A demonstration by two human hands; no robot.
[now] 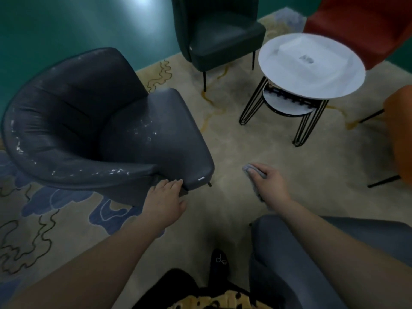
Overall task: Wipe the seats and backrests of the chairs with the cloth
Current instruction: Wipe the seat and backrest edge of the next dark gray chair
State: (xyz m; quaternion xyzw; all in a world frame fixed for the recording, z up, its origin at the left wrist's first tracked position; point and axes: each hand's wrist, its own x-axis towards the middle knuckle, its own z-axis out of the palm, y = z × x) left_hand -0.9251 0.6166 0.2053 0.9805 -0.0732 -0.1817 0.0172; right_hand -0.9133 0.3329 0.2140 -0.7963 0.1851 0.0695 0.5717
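Note:
A dark grey leather armchair with worn white flecks on its seat and rim stands at the left. My left hand rests on the underside of its front seat edge, fingers curled around it. My right hand hovers over the carpet to the right of that chair, shut on a small grey cloth that sticks out past the fingers and hangs below the palm. A second grey chair lies under my right forearm at the bottom right.
A dark green chair stands at the back, a red chair at the back right, an orange chair at the right edge. A round white table on black wire legs nests a smaller table. A beige patterned carpet covers the floor.

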